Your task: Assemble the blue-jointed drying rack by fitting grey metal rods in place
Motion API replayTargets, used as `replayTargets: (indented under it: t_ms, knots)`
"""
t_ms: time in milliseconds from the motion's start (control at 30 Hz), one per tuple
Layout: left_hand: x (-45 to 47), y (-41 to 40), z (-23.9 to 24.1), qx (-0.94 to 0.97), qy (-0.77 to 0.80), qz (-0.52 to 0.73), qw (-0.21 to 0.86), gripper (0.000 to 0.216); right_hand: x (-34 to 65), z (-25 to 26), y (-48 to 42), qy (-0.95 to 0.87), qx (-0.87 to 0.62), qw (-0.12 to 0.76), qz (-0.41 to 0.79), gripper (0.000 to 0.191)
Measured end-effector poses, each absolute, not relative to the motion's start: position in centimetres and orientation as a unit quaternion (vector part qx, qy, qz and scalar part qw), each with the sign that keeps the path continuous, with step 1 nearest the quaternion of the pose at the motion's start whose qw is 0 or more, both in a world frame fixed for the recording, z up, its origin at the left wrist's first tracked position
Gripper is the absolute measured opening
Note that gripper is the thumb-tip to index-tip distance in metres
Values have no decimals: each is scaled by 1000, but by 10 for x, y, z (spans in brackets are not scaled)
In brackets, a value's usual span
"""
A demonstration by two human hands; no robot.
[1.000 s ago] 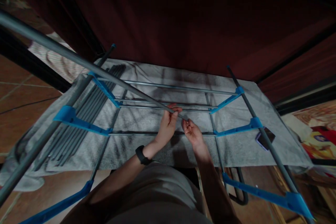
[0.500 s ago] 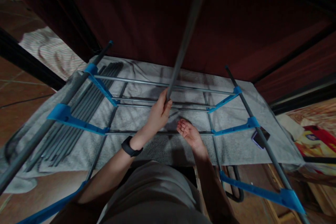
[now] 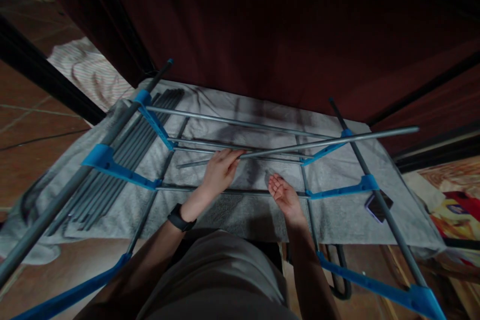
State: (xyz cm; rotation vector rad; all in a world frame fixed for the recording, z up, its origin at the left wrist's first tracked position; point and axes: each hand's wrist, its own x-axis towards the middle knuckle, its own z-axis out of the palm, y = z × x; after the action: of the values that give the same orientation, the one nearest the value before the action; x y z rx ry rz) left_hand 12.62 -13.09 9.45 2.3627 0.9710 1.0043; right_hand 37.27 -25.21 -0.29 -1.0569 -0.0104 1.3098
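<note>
My left hand [image 3: 221, 171], a dark band on its wrist, is closed around a loose grey metal tube [image 3: 322, 144]. The tube lies nearly level, its far end reaching right past the rack's side post. My right hand [image 3: 284, 194] is palm up with curled, parted fingers and holds nothing I can see. It is just above the rack's front crossbar [image 3: 247, 192]. Around both hands stands a rack of grey tubes with blue plastic brackets [image 3: 125, 172]. Another blue bracket [image 3: 339, 189] joins the right-hand posts.
Several loose grey tubes [image 3: 116, 165] lie side by side on the grey cloth [image 3: 232, 222] at left. A phone [image 3: 379, 206] rests on the cloth at right. Behind hangs a dark red curtain [image 3: 240, 35]. A colourful package [image 3: 459, 215] is at far right.
The tube in my left hand has swung from steeply upright down to nearly level, pointing right. My right hand has shifted slightly right and down. The whole view has shifted a little.
</note>
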Motion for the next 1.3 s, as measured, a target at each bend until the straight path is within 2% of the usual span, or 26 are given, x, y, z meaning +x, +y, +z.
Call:
replayTargets:
  t_ms: [400, 733, 900, 1300]
  knots:
    - [76, -120, 45, 833, 419, 314, 179, 35, 383, -2, -253, -35, -504, 674, 538, 14]
    - [77, -119, 34, 870, 394, 264, 137, 38, 397, 13, -252, -49, -475, 727, 493, 22]
    - [79, -119, 27, 880, 388, 244, 125, 39, 401, 19, -251, -33, -455, 757, 467, 13]
    - [80, -118, 21, 897, 375, 196, 127, 40, 413, 17, -257, -33, -460, 771, 439, 16]
